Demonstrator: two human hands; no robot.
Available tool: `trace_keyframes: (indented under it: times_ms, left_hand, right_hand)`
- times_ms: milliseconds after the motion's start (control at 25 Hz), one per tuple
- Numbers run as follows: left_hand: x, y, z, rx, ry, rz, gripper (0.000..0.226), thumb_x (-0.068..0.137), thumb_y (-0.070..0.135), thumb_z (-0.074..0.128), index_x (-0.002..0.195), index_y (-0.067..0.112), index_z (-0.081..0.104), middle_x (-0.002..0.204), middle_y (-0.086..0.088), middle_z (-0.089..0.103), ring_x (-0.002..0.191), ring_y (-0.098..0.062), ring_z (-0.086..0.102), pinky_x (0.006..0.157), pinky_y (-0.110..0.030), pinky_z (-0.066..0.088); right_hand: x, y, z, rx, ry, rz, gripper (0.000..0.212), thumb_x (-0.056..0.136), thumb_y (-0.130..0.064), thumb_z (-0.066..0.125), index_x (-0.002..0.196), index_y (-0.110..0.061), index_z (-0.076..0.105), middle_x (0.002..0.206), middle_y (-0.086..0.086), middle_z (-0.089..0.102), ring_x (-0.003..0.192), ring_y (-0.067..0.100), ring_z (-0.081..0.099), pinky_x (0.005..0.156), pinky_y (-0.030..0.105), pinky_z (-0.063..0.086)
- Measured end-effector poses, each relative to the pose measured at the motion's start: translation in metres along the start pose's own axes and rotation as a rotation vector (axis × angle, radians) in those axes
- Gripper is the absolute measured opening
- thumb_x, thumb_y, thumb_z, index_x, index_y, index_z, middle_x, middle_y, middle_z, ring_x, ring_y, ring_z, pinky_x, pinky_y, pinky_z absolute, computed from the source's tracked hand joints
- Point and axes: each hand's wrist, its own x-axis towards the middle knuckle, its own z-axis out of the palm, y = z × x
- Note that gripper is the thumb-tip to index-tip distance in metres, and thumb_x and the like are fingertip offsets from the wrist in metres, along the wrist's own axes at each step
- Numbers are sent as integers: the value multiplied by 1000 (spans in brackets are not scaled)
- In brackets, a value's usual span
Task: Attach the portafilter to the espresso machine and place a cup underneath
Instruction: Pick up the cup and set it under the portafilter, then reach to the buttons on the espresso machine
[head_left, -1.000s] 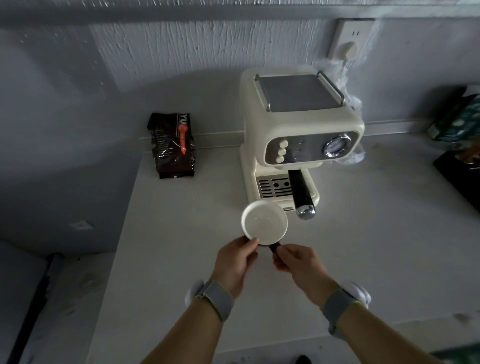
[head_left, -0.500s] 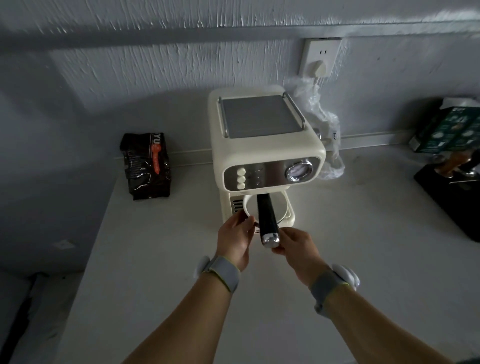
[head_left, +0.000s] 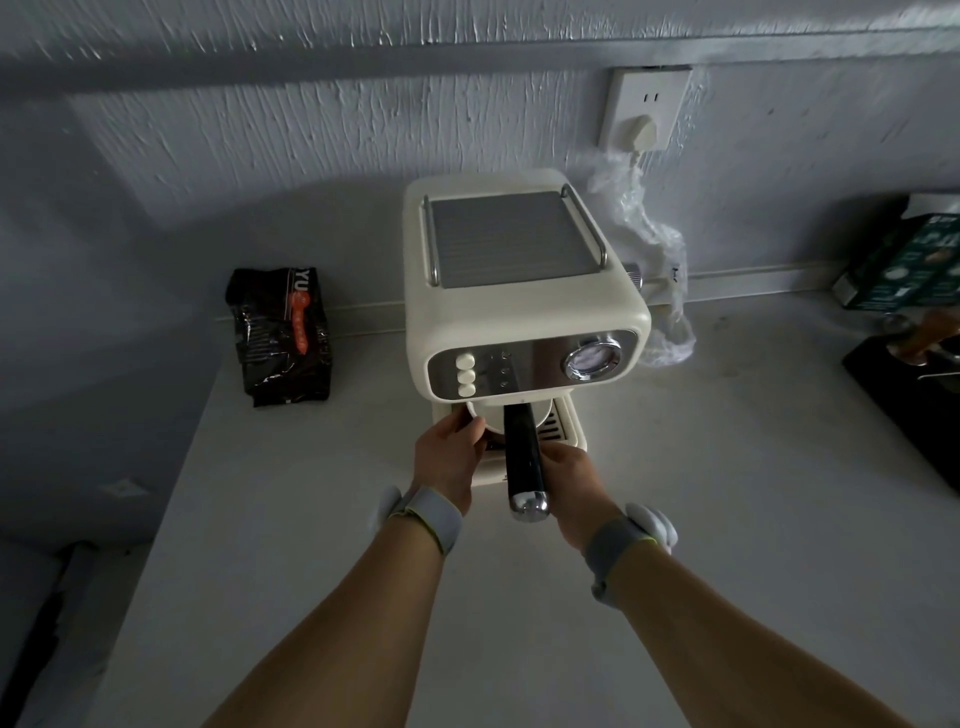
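A cream espresso machine (head_left: 524, 291) stands on the white counter against the wall. The portafilter's black handle (head_left: 523, 457) with a chrome end sticks out from under the machine's front toward me. A white cup (head_left: 485, 414) sits on the drip tray beneath the front panel, mostly hidden by the machine and the handle. My left hand (head_left: 449, 462) grips the cup's left side. My right hand (head_left: 569, 486) is at the cup's right side, just right of the handle; its fingertips are hidden behind the handle.
A dark coffee bag (head_left: 280, 335) lies left of the machine. Crumpled clear plastic (head_left: 660, 291) and a wall socket (head_left: 644, 111) are behind on the right. A dark tray with a tamper (head_left: 914, 358) and a green box (head_left: 904, 260) sit at the far right.
Both hands carried the cup from the open counter in under the machine's front, beneath the portafilter. My view moved closer and the machine shifted in frame.
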Motion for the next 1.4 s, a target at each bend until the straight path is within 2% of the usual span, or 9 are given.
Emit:
trace_keyframes:
  times_ms: [200,400,520,680,880,1000,1120,1240,1400]
  left_hand:
    - [4,-5,-3,-3,-18,-19,17,87,8,60,81,13,75,75,-4,69,79,-15,64,73,-19,54]
    - [5,8,-25,220,-13,-1,12,84,14,60,77,16,69,91,-16,68,88,-27,62,88,-38,51]
    - [-1,23,-53,655,-80,29,19,83,15,58,64,14,62,73,-13,61,76,-26,57,73,-34,47]
    - [-19,44,-71,1762,-489,-82,19,95,25,50,94,12,64,97,-10,58,89,-23,55,78,-28,41]
    - [-33,91,-68,2025,-490,-5,18,98,23,47,102,13,62,108,-8,58,93,-19,49,79,-25,36]
    - [-38,139,-64,2044,-439,63,35,99,19,48,128,2,60,135,-14,59,116,-25,57,89,-25,40]
    - [-43,191,-65,2032,-374,169,37,96,28,53,120,5,66,127,-13,64,105,-24,61,93,-33,46]
    - [-53,222,-61,1780,-130,557,32,90,29,59,113,9,70,116,-10,71,92,-23,63,84,-31,48]
    - [-70,214,-41,1342,-121,919,34,92,26,56,123,17,66,120,-3,71,109,-19,66,93,-18,40]
  right_hand:
    - [-4,-2,1,3,-14,24,24,87,-17,62,64,-16,71,61,1,67,63,19,61,60,26,49]
    - [2,-11,-35,-120,-58,135,28,90,-17,54,109,-1,67,98,15,71,88,28,68,83,36,54]
    - [5,-21,-59,-907,-60,59,35,96,-21,42,118,-5,64,120,15,64,113,32,60,93,36,50]
    - [4,-43,-84,-1434,-177,154,30,80,-15,53,103,-5,71,95,8,69,92,27,67,78,30,53]
    - [2,-98,-90,-1674,-152,37,25,81,-12,51,99,-9,68,92,10,62,80,24,58,66,27,47]
    - [-1,-144,-95,-1750,-95,-88,29,89,-17,49,110,-5,66,99,9,63,87,23,60,63,24,43]
    - [-4,-189,-103,-1733,58,-260,23,87,-25,50,97,-10,65,94,8,63,85,26,62,69,27,43]
    - [-9,-235,-101,-1558,237,-379,24,84,-29,55,70,-9,54,82,9,62,67,24,55,61,28,43]
    - [-27,-248,-80,-1326,243,-698,36,92,-31,44,91,-5,69,91,15,67,81,32,61,70,34,50]
